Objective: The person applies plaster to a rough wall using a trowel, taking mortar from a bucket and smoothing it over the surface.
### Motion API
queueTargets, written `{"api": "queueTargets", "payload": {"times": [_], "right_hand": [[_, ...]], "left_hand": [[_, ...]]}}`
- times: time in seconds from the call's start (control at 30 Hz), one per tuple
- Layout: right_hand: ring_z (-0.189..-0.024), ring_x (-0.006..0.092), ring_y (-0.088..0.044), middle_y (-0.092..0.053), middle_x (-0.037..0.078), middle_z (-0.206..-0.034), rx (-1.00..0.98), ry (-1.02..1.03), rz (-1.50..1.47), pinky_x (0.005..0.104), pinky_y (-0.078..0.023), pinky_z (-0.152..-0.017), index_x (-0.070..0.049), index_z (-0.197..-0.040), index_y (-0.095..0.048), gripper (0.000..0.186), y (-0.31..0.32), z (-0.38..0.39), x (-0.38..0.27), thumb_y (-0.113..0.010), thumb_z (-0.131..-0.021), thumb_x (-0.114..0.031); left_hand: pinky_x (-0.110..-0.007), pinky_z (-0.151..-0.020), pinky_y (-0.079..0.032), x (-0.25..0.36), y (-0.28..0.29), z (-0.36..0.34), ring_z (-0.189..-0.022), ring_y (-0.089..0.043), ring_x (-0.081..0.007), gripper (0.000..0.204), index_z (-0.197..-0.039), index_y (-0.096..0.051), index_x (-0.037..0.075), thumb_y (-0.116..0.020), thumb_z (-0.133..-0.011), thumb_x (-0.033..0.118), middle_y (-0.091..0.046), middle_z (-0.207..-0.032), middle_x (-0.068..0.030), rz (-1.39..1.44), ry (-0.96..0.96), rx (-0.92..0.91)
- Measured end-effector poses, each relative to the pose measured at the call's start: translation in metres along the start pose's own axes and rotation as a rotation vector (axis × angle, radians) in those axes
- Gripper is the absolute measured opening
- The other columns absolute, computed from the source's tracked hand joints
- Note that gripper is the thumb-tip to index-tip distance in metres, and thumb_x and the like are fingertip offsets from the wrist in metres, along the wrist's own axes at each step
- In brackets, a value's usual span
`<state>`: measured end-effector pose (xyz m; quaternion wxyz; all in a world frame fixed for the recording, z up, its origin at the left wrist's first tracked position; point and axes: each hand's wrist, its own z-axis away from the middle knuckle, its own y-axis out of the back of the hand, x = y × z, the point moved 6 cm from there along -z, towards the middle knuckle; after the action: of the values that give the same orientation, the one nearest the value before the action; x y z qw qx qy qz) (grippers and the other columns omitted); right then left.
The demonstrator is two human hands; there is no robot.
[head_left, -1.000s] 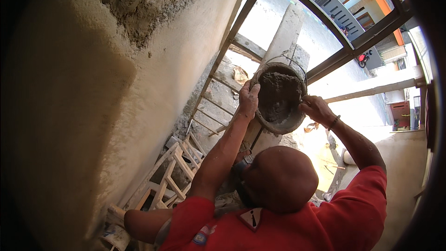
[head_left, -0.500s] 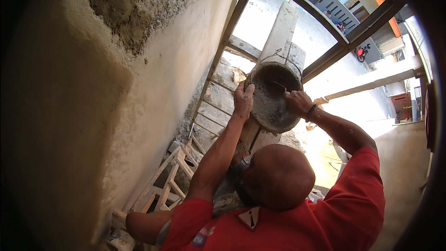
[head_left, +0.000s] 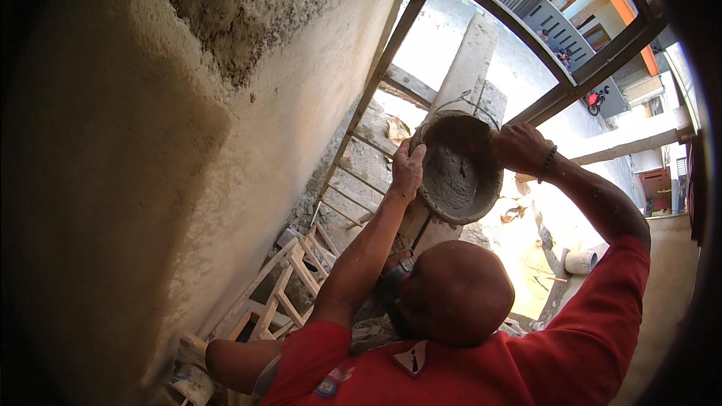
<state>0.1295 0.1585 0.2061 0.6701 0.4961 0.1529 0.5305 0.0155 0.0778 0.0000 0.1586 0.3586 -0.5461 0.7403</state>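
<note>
A round dark bucket (head_left: 487,184) crusted with dried cement is tilted toward me, its thin handle slack behind the rim. Wet grey mortar (head_left: 449,180) lies inside it. My left hand (head_left: 408,169) grips the bucket's left rim, thumb over the edge. At the upper right rim my right hand (head_left: 521,149) is closed in a fist, back of the hand upward; whatever it holds is hidden by the fingers and the dark inside of the bucket. My bent knee (head_left: 459,293) stands just below the bucket, in front of my red shirt.
A rough, partly plastered wall (head_left: 278,83) rises close on my left. Long planks (head_left: 470,53) run beneath the bucket through a metal frame (head_left: 541,109). Below left are a wooden stepped frame (head_left: 301,271) and a mortar-stained pail (head_left: 189,383). A whitish pail (head_left: 580,262) lies farther down at right.
My right hand has moved right, from inside the bucket to its right rim. A thin shank seen by it before is now hidden. Bucket and left hand appear slightly lower right.
</note>
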Motion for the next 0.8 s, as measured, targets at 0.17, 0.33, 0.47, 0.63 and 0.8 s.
{"api": "queueTargets", "payload": {"times": [0.17, 0.33, 0.47, 0.63, 0.8], "right_hand": [[-0.084, 0.0279, -0.07, -0.071, 0.013, -0.081, -0.236, 0.069, 0.054, 0.0383, -0.057, -0.073, -0.007, -0.078, -0.07, 0.015, -0.08, -0.025, -0.008, -0.059, -0.077, -0.017], [-0.085, 0.0276, -0.07, -0.071, 0.013, -0.085, -0.475, 0.157, -0.022, 0.0374, -0.057, -0.077, -0.006, -0.082, -0.071, 0.019, -0.097, -0.017, -0.007, -0.06, -0.076, -0.02], [-0.073, 0.0253, -0.069, -0.067, 0.012, -0.071, -0.52, 0.428, -0.178, 0.0386, -0.056, -0.064, -0.002, -0.077, -0.068, 0.025, -0.134, -0.014, -0.015, -0.056, -0.082, -0.023], [-0.057, 0.0182, -0.06, -0.059, 0.009, -0.061, -0.484, 0.337, -0.829, 0.0347, -0.05, -0.055, 0.001, -0.072, -0.062, 0.031, -0.168, -0.007, -0.026, -0.051, -0.089, -0.023], [-0.057, 0.0143, -0.056, -0.059, 0.005, -0.066, -0.444, -0.164, -1.366, 0.033, -0.048, -0.055, -0.001, -0.073, -0.058, 0.032, -0.099, 0.017, -0.028, -0.052, -0.091, -0.027]], "left_hand": [[-0.03, -0.092, -0.044, -0.008, -0.006, 0.003, -0.102, -0.056, -0.0136, 0.033, -0.123, -0.054, -0.001, -0.054, -0.094, 0.014, -0.061, -0.114, -0.0066, 0.03, -0.039, -0.016], [-0.029, -0.09, -0.044, -0.003, -0.004, 0.004, -0.099, -0.055, -0.0137, 0.031, -0.121, -0.055, -0.001, -0.053, -0.094, 0.013, -0.061, -0.111, -0.0056, -0.012, -0.034, 0.028], [-0.029, -0.088, -0.045, -0.002, 0.0, 0.003, -0.095, -0.055, -0.0119, 0.028, -0.118, -0.057, -0.001, -0.053, -0.093, 0.012, -0.061, -0.108, -0.0049, -0.072, -0.074, 0.076], [-0.029, -0.087, -0.045, 0.001, -0.009, 0.005, -0.093, -0.056, -0.0125, 0.026, -0.115, -0.057, -0.001, -0.055, -0.093, 0.012, -0.062, -0.105, -0.0051, -0.022, -0.064, 0.051], [-0.029, -0.089, -0.045, 0.001, -0.008, 0.006, -0.094, -0.056, -0.013, 0.027, -0.115, -0.056, -0.002, -0.055, -0.093, 0.013, -0.061, -0.106, -0.0055, 0.018, -0.058, 0.03]]}}
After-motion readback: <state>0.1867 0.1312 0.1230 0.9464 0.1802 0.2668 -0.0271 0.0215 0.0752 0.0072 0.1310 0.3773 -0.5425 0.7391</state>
